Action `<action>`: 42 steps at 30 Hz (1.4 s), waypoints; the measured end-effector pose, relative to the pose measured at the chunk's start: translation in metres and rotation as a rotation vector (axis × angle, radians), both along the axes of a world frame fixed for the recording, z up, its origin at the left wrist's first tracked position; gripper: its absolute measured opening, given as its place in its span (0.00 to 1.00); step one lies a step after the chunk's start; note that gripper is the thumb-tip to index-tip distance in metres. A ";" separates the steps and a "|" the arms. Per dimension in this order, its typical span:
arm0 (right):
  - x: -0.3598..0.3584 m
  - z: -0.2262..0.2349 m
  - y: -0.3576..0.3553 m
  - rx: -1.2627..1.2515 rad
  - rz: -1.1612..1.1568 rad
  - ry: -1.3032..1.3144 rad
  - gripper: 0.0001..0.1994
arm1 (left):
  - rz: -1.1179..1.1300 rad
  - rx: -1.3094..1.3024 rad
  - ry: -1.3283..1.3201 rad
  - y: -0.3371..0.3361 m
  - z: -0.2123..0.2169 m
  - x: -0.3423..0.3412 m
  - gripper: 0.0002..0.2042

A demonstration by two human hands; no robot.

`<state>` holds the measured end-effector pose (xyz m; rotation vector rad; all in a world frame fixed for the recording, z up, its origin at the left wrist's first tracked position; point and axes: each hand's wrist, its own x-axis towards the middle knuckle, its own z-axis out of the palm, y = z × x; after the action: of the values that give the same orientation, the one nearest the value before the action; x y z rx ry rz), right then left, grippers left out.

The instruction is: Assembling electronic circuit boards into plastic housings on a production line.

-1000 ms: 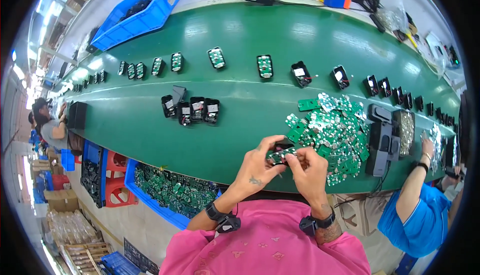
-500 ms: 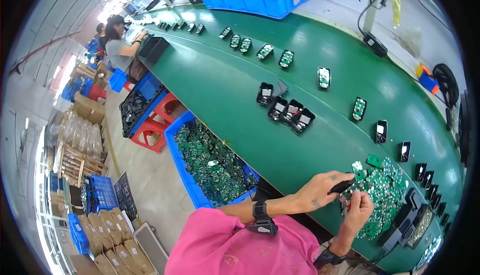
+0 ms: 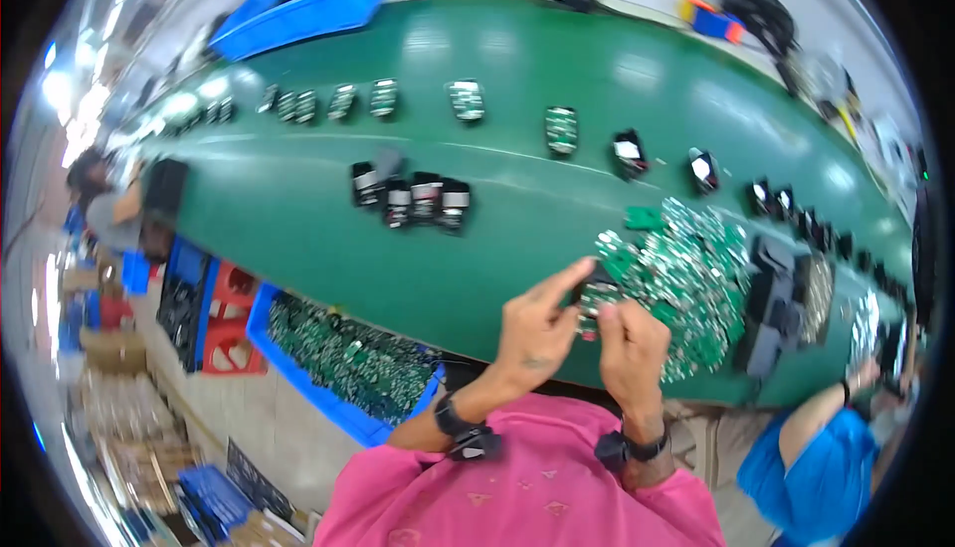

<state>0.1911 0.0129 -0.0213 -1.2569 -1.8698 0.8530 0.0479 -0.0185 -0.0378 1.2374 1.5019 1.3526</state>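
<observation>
head | both hands' grip (image 3: 587, 323) clamped on circuit board (image 3: 597, 295) | belt (image 3: 298, 219) edge near

Single view, head-worn wide fisheye camera. Position: above the person's pink-sleeved forearms, looking steeply down and forward across the green table (image 3: 517, 239). Nearest content: left hand (image 3: 532, 333) and right hand (image 3: 629, 346), close below the lens and just below picture centre, forearms entering from the lower edge. Beyond the hands: the table's far side near the top, where a blue bin (image 3: 318, 5) sits. Left of the table: floor and a blue crate of green boards (image 3: 348, 363), seen from above. Straight table edges bow toward the dark circular rim. No second view, so no shared area.
</observation>
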 end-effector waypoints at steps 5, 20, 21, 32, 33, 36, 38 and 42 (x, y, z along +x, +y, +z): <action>0.003 -0.003 0.000 0.069 -0.044 0.015 0.13 | -0.172 -0.087 -0.254 0.000 0.008 -0.008 0.25; 0.007 0.005 0.003 -0.263 0.142 0.154 0.23 | -0.131 -0.229 -0.479 0.001 0.009 0.000 0.19; 0.007 0.004 0.003 -0.263 0.142 0.154 0.23 | -0.146 -0.245 -0.458 0.001 0.008 -0.001 0.18; 0.003 -0.012 0.001 -0.207 0.113 0.223 0.19 | -0.176 -0.245 -0.416 0.003 0.007 -0.004 0.17; 0.004 -0.009 0.001 -0.205 0.110 0.219 0.19 | -0.199 -0.268 -0.421 0.005 0.010 -0.005 0.17; 0.003 -0.006 -0.001 -0.292 0.102 0.217 0.18 | -0.223 -0.290 -0.406 0.006 0.009 -0.006 0.17; 0.002 -0.009 -0.001 -0.200 0.091 0.169 0.18 | -0.235 -0.284 -0.390 0.007 0.008 -0.007 0.17; -0.001 -0.008 -0.002 -0.215 0.107 0.224 0.17 | -0.196 -0.178 -0.341 0.000 0.004 -0.006 0.16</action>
<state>0.1900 0.0104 -0.0294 -1.1409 -1.7127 1.2278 0.0420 -0.0185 -0.0334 0.9588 1.2008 1.2018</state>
